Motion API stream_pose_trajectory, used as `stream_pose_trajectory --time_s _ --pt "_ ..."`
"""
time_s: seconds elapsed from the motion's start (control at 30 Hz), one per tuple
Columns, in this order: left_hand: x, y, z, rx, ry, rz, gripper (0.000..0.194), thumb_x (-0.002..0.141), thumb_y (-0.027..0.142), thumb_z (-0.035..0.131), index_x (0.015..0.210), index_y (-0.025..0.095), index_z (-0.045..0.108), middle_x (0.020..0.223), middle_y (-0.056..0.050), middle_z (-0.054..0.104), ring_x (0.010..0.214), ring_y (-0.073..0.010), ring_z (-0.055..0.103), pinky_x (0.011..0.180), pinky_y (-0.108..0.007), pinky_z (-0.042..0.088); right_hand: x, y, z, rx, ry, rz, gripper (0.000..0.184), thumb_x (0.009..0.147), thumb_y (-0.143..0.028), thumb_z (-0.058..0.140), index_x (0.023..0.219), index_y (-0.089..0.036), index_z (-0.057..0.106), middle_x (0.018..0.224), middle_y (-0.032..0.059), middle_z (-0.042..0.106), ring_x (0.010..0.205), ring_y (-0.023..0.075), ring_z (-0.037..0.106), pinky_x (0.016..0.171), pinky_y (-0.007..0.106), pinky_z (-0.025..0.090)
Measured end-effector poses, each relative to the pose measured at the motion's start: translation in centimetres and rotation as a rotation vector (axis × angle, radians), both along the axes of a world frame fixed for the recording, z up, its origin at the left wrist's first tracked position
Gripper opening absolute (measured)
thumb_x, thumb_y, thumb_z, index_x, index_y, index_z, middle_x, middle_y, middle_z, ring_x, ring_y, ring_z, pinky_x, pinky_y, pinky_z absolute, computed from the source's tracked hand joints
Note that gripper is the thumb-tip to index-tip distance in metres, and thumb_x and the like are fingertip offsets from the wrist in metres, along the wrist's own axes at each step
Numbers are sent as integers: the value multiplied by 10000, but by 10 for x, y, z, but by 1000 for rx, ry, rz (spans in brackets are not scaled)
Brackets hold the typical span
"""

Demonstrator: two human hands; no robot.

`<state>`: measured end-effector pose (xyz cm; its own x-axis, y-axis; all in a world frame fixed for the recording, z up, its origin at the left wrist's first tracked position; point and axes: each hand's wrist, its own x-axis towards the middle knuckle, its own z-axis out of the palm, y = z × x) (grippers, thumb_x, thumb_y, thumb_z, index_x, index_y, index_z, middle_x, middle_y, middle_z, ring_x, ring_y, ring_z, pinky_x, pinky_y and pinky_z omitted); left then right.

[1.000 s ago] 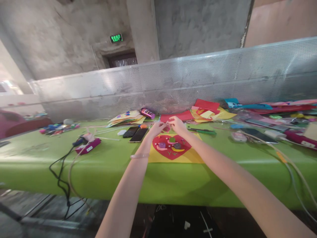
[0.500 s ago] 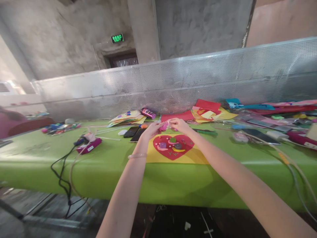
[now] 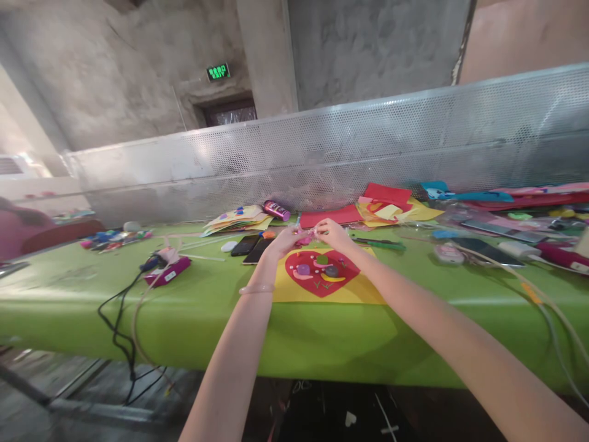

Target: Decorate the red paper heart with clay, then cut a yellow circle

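My left hand [image 3: 286,239] and my right hand [image 3: 332,232] meet above the far edge of a yellow sheet [image 3: 285,291]. Between their fingertips is a small pink clay packet [image 3: 305,238], its clear film catching the light; both hands are closed on it. A red paper heart [image 3: 307,286] lies on the sheet below. On the heart sit clay snails: one with a purple shell [image 3: 303,269], one with a green shell [image 3: 322,260] and one with a grey shell [image 3: 331,271] over a yellow body. Green clay grass blades show near the heart's tip. My fingers partly hide the packet.
Two phones [image 3: 245,245] lie left of my hands, with a purple can [image 3: 277,210] and stacked cards [image 3: 237,219] behind. Green-handled scissors [image 3: 380,244] rest to the right. Cables trail from a magenta box [image 3: 168,271]. A perforated metal panel [image 3: 322,153] borders the green table.
My hands stay together over the sheet's far edge and shift slightly. More of the pink packet showed half a second ago; my fingers have turned it since. The view has drifted a little.
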<state>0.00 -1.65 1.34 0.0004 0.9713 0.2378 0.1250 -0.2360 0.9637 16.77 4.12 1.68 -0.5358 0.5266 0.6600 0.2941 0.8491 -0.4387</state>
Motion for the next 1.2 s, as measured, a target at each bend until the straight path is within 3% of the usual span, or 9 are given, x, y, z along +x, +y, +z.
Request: stream_pose_trajectory --time_s 0.43,0.63,0.87,1.2 --pt "-4 -3 3 -38 -36 23 427 559 329 760 899 121 606 754 -53 637 616 -99 573 553 -204 375 -9 -6 -4 30 98 68 88 711 -93 565 673 -139 631 896 44 464 827 134 511 786 285 427" --pt "0 -5 6 -42 -66 20 396 564 355 750 867 136 620 743 -40 619 606 -98 564 523 -192 361 -10 -7 -2 115 123 -5 136 735 -83 517 644 -133 605 855 59 457 865 167 473 826 324 405" --pt "3 -10 8 -56 -54 -34 362 614 411 710 838 135 640 676 -23 593 514 -63 472 454 -172 302 -8 -7 -6 122 70 -8 78 732 -139 588 739 -162 661 1053 73 448 1000 199 444 949 388 324" --pt "-7 -1 3 -128 -23 43 377 606 384 718 902 161 646 665 -14 602 529 -79 496 463 -186 322 -20 -9 -10 149 148 -26 169 731 -96 557 609 -163 652 917 51 475 897 167 485 884 332 379"
